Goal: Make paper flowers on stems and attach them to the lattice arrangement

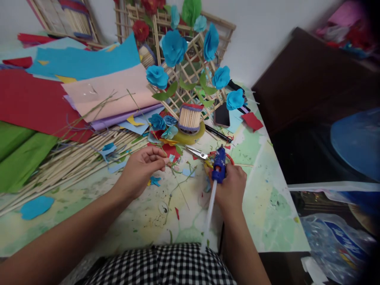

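My right hand (230, 186) is closed round a blue glue gun (219, 165) with a white glue stick (210, 209) sticking out of its back towards me. The gun's nozzle points away from me, near a pair of scissors (198, 152). My left hand (141, 168) is pinched shut on the end of a thin stick (154, 136) that slants up and left over the paper. A small blue paper piece (154, 181) lies just under that hand.
Sheets of coloured paper (74, 91) cover the table's left side, above a pile of thin wooden sticks (59, 162). A wooden lattice (190, 67) with blue paper flowers leans at the back. A bundle of sticks (190, 118), a phone (222, 114) and a pen lie nearby. A dark cabinet (308, 79) stands to the right.
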A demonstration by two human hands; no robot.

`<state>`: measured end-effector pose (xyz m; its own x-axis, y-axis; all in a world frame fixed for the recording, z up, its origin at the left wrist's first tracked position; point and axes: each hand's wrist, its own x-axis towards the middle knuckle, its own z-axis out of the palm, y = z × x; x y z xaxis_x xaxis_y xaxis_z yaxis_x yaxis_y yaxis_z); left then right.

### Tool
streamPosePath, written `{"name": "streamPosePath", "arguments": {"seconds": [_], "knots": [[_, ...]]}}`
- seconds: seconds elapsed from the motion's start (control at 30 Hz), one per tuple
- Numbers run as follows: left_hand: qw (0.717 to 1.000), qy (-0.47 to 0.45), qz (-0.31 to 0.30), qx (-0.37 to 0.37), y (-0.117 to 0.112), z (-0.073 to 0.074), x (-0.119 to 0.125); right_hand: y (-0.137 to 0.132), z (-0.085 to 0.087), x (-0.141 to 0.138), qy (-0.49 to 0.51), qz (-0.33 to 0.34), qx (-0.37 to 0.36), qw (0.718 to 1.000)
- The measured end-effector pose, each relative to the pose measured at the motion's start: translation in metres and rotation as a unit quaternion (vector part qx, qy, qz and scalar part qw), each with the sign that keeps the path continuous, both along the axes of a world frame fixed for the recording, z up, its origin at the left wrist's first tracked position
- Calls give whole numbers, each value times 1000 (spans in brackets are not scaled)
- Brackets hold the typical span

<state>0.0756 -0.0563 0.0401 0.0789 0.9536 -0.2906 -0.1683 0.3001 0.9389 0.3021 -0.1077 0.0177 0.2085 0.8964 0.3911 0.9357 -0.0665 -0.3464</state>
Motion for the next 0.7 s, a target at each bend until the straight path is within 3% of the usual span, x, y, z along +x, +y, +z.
{"name": "streamPosePath", "arguments": {"seconds": [0.13, 0.27, 0.37, 0.43, 0.5, 0.57, 0.63, 0.7], "knots": [[998, -56, -28, -17, -2, 6, -3, 12, -4, 16, -26, -86, -94, 991], [994, -101, -47, -20, -2, 11, -7, 20, -5, 28, -32, -95, -130, 986], [993, -111, -50, -11, -2, 15, -8, 22, 8, 35, -70, -75, -137, 985], [993, -111, -50, -2, -2, 17, -9, 24, 23, 35, -100, -64, -102, 988], [993, -105, -53, 9, -3, 17, -8, 26, 38, 29, -95, -27, -34, 995], [994, -89, -58, 19, -4, 15, -7, 30, 48, 15, -42, 55, 35, 997], [996, -61, -64, 30, -5, 12, -5, 35, 49, -4, 42, 159, 76, 983], [996, -31, -73, 43, -7, 9, -2, 40, 40, -22, 116, 213, 87, 966]]}}
